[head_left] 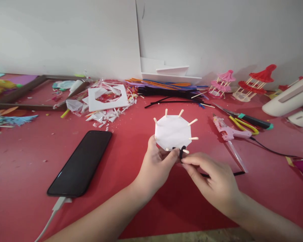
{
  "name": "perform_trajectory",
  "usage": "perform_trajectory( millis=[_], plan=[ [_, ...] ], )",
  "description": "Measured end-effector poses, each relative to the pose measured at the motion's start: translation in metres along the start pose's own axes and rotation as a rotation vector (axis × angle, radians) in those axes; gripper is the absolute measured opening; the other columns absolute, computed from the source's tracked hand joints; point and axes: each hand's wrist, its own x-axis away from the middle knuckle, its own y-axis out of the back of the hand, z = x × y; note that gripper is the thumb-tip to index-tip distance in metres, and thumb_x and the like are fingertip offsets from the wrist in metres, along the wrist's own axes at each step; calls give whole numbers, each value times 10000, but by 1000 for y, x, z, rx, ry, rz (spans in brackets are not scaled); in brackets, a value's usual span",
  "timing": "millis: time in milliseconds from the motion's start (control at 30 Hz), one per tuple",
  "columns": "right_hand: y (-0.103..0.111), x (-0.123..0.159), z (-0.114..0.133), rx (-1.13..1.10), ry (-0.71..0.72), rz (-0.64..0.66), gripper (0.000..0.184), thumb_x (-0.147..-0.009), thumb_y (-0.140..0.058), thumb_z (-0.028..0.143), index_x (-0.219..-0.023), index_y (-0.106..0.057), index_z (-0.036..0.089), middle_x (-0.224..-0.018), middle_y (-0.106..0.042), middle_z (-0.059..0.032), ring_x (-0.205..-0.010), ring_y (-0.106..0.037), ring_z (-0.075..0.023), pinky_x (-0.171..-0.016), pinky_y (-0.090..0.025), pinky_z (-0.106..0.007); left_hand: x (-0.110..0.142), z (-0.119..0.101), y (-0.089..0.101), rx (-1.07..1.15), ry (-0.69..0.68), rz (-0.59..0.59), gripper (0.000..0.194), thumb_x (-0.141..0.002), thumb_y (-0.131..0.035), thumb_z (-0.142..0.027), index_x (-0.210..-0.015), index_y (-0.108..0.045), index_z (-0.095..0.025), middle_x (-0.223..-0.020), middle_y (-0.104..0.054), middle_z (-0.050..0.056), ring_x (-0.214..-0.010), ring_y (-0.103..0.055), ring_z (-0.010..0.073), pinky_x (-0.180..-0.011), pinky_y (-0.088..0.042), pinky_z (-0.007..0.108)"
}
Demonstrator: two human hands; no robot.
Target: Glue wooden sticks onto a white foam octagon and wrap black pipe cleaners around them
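My left hand [155,163] is closed on the lower left edge of a white octagonal board [173,131], keeping it above the red table. Several cotton swabs [193,122] stick out around the board's rim. A black pipe cleaner [182,153] loops round a swab at the lower right of the board. The fingertips of my right hand [213,176] pinch this pipe cleaner. Its free end comes out behind the right hand, towards the right. My left thumb presses close to the loop.
A black phone [80,164] with a white cable lies at left. To the right are a pink glue gun [223,129], yellow-handled scissors [243,126] and a cutter [255,121]. Behind lie pipe cleaners [166,89], a cut foam board [92,101] with scraps, and small pink and red models [262,79].
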Motion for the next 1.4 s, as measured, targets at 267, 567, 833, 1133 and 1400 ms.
perform_trajectory(
  millis=[267, 567, 833, 1133, 1400],
  plan=[
    [4, -7, -7, -913, -750, 225, 195, -843, -709, 386, -927, -660, 217, -857, -651, -2, -790, -655, -106, -751, -568, -237, 4, 6, 2, -237, -288, -10, 319, -876, -643, -191, -1120, -438, -220, -996, -632, 17, -874, -674, 130, -763, -560, 243],
    [7, -14, -4, -1462, -897, 467, 271, -825, -742, 346, -1029, -625, 211, -940, -636, -17, -677, -639, -88, -574, -504, -211, 6, 10, 8, -351, -322, -70, 373, -897, -615, -197, -1187, -393, -271, -998, -650, 13, -868, -689, 157, -755, -545, 289],
    [3, -17, -8, -1319, -1046, 375, 355, -703, -835, 352, -738, -537, 162, -645, -481, 71, -455, -233, 2, -385, -135, -133, 7, 0, 1, -329, -225, -64, 335, -876, -640, -232, -1122, -411, -238, -1054, -677, 43, -909, -705, 171, -737, -535, 261],
    [0, -13, -11, -1108, -1053, 238, 449, -671, -836, 443, -656, -472, 182, -525, -300, 115, -453, -148, -17, -396, -114, -172, 12, 5, 2, -341, -300, -26, 411, -887, -633, -205, -1215, -395, -271, -1100, -673, 36, -955, -699, 153, -796, -541, 246],
    [0, -11, -7, -999, -1012, 170, 482, -677, -823, 475, -645, -436, 190, -522, -288, 112, -461, -162, -27, -406, -139, -187, 16, 4, 1, -354, -339, 4, 411, -903, -607, -179, -1243, -392, -259, -1118, -666, 52, -994, -698, 172, -849, -552, 277]
  ],
)
